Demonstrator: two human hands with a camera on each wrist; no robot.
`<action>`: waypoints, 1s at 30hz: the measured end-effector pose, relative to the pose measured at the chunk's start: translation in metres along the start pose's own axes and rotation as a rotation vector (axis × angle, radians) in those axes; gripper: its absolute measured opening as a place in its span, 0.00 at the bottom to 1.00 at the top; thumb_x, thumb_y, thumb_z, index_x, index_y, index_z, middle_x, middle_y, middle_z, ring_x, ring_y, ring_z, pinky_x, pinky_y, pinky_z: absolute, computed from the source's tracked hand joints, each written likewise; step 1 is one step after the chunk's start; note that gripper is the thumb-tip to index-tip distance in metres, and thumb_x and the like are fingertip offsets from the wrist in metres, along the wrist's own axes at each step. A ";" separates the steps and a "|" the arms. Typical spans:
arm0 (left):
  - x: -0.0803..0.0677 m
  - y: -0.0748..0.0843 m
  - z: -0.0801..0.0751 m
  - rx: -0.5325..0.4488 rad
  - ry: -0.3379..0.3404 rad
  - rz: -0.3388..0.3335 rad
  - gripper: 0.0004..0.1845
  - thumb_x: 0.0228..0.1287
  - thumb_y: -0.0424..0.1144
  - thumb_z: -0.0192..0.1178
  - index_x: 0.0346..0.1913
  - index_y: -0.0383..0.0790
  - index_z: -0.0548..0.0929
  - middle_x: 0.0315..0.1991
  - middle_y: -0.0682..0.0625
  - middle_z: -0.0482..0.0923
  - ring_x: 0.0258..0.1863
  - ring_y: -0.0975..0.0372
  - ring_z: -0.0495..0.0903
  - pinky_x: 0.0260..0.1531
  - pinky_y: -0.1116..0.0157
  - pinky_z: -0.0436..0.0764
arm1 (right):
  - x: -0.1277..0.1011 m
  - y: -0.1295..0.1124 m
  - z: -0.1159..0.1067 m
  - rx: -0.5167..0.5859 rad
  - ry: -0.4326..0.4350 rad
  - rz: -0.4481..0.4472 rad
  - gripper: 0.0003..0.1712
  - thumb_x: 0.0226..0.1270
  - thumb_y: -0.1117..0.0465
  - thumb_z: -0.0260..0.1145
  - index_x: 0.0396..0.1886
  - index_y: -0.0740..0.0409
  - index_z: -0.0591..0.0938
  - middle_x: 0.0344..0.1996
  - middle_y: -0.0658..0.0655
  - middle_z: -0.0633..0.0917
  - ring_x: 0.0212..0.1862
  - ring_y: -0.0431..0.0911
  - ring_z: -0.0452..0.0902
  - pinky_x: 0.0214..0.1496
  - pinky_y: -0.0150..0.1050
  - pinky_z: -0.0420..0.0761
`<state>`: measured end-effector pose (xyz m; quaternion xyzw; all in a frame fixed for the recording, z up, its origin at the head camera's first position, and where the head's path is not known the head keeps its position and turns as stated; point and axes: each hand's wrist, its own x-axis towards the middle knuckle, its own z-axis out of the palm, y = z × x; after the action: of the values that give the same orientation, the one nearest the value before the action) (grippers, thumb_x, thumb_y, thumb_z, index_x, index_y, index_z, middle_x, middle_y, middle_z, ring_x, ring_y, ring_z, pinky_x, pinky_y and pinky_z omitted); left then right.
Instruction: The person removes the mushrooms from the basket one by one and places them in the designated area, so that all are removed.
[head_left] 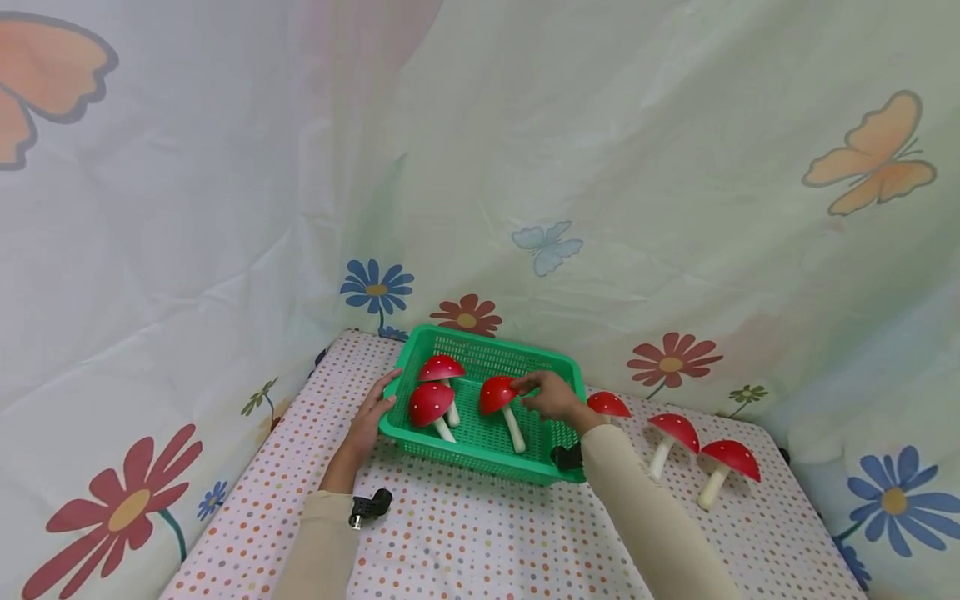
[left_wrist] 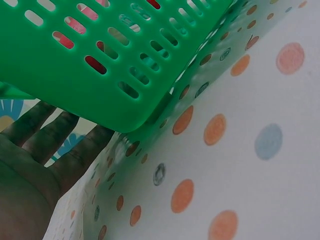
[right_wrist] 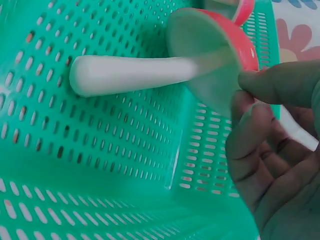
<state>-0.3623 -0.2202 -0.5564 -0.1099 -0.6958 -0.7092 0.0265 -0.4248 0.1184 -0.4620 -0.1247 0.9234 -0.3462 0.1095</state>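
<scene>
This looks like a makeshift play or staging corner, not a kitchen or workshop. Pale fabric sheets (head_left: 600, 150) printed with cartoon butterflies (head_left: 873, 158) and big flowers (head_left: 120, 508) hang as walls on the left, far and right sides. The bench (head_left: 480, 533) is draped in a white cloth with coloured polka dots. On it sit a green plastic basket (head_left: 487, 454) and red toy mushrooms (head_left: 723, 467).
</scene>
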 end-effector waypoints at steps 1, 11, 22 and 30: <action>0.000 -0.001 -0.001 0.001 0.000 -0.005 0.25 0.79 0.42 0.40 0.75 0.54 0.60 0.80 0.49 0.46 0.79 0.49 0.43 0.73 0.38 0.46 | 0.002 -0.001 0.002 -0.039 0.009 -0.030 0.18 0.63 0.70 0.66 0.54 0.61 0.84 0.47 0.62 0.84 0.40 0.49 0.77 0.28 0.36 0.81; 0.002 -0.005 -0.002 -0.005 -0.002 -0.010 0.26 0.79 0.41 0.39 0.76 0.51 0.58 0.80 0.47 0.44 0.80 0.49 0.39 0.74 0.38 0.43 | 0.017 -0.002 0.018 -0.227 0.093 -0.208 0.13 0.62 0.69 0.69 0.46 0.55 0.88 0.47 0.56 0.83 0.48 0.54 0.78 0.45 0.45 0.81; 0.004 -0.001 0.001 0.009 0.002 -0.012 0.26 0.78 0.42 0.40 0.76 0.55 0.59 0.80 0.50 0.47 0.79 0.50 0.44 0.74 0.40 0.47 | 0.023 0.001 0.029 -0.162 0.145 -0.213 0.06 0.65 0.63 0.69 0.39 0.50 0.89 0.51 0.56 0.77 0.43 0.48 0.74 0.44 0.43 0.79; -0.005 0.024 0.000 0.000 -0.036 -0.036 0.27 0.79 0.37 0.39 0.77 0.45 0.56 0.80 0.45 0.44 0.80 0.48 0.41 0.74 0.39 0.46 | 0.026 0.004 0.032 -0.170 0.137 -0.238 0.03 0.65 0.63 0.68 0.35 0.53 0.87 0.48 0.55 0.79 0.43 0.48 0.76 0.46 0.45 0.81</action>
<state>-0.3532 -0.2213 -0.5342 -0.1102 -0.6979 -0.7076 0.0010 -0.4410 0.0935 -0.4912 -0.2184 0.9332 -0.2852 -0.0063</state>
